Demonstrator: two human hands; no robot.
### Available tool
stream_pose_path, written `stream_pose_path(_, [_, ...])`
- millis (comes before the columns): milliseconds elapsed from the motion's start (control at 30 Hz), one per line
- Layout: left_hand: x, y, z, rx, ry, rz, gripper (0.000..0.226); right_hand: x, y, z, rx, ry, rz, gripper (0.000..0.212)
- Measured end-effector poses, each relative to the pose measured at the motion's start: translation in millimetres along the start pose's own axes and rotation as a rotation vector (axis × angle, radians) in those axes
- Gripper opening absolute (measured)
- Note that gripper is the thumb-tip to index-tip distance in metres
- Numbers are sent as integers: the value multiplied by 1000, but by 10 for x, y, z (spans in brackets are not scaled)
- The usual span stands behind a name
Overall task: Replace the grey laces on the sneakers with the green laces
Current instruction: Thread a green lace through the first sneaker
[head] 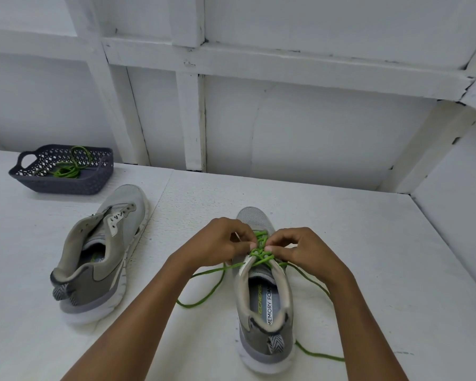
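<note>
My left grip (220, 240) and right grip (300, 248) are both pinching the green lace (259, 253) – fingertips almost touching over the eyelets of the near sneaker (264, 312). Loose ends trail out both sides on the desk (368, 243). The other sneaker (105, 251) sits off to my left – behind it is the dark basket (63, 185) holding a second green lace (66, 170).

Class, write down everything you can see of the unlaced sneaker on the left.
The unlaced sneaker is grey with a mesh-looking toe, darker grey heel, white sole and a striped heel tab. Its eyelets are empty. It stands on the white table, toe pointing away toward the dark basket, touching nothing else.
</note>
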State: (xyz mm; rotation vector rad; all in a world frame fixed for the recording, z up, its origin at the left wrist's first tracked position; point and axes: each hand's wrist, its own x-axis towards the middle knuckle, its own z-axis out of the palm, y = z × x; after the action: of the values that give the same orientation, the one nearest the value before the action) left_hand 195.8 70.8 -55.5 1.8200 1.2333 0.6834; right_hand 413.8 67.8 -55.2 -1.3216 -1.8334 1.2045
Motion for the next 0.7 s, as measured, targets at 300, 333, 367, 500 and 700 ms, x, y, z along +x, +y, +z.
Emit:
stream_pose_path(300, [10,24,-95,63,-157,-75,15,11,40,-73,-77,-103,-13,24])
stream_pose_path(333, [5,14,-105,51,-159,-78,16,2,52,-87,-62,-108,-15,24])
stream_pose_path(367, [4,9,-108,35,-160,-71,15,-3,64,-91,-55,-106,-21,23])
stream_pose_path(500, [-4,-11,-114,28,-178,20,10,-15,79,-92,-36,-109,-39,16])
stream_pose_path(700, [-43,-116,-50,-158,-16,39,10,6,91,-51,4,-70,-39,17])
